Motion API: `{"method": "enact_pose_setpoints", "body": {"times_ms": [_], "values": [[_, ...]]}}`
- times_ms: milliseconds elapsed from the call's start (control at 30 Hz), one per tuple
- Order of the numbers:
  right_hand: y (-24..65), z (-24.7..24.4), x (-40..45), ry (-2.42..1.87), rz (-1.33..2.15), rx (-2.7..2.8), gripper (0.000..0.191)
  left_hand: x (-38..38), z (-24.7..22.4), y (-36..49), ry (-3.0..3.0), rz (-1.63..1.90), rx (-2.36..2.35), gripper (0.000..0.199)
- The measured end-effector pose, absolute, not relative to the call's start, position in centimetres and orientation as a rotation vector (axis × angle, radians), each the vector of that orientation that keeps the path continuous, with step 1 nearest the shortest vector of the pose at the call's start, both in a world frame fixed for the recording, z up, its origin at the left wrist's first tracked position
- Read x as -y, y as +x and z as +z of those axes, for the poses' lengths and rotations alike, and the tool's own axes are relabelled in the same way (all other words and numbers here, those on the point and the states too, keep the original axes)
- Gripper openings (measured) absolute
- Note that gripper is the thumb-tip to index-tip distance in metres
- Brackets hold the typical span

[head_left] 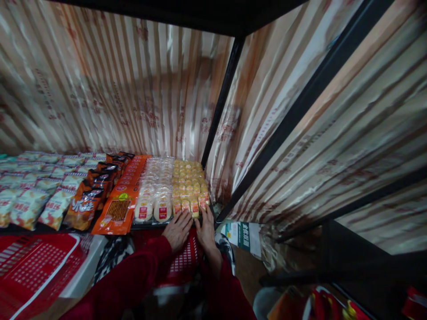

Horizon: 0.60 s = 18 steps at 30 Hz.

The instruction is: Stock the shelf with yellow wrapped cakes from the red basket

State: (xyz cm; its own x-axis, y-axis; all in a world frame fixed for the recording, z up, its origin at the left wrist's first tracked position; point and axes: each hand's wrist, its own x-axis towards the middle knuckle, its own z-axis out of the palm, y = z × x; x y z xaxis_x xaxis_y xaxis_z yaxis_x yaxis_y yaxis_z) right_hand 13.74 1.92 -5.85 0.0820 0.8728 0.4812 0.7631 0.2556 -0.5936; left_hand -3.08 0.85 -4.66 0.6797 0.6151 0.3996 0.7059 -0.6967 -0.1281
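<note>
Rows of small yellow wrapped snack cakes with red labels lie at the right end of a black shelf. My left hand rests with its fingers stretched out flat against the front cakes. Beside it, my right hand touches the front right corner of the same rows, its fingers extended and apart. Neither hand is wrapped around a pack, though the fingertips partly cover the front ones. Just left of the cakes are clear packs of round white biscuits with red labels.
Orange snack bags, brown-orange bags and white snack bags fill the shelf leftward. Red baskets sit below. A black upright post and striped plastic sheeting stand behind. A green-and-white printed pack lies at right.
</note>
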Motion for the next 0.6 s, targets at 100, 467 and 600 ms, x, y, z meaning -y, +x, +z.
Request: {"method": "enact_pose_setpoints", "body": {"times_ms": [100, 467, 600], "values": [[13.8, -6.3, -2.3, -1.526, 0.157, 1.671, 0.049, -0.8, -4.1, -3.0, -2.633, -0.463, 1.077, 0.044], [13.5, -6.2, -2.6, -1.517, 0.105, 1.615, 0.053, -1.3, -3.9, -2.8, -2.632, -0.467, 1.038, 0.046], [13.5, -6.2, -2.5, -1.528, 0.093, 1.621, 0.052, -1.3, -4.2, -2.4, -2.645, -0.457, 1.083, 0.046]]}}
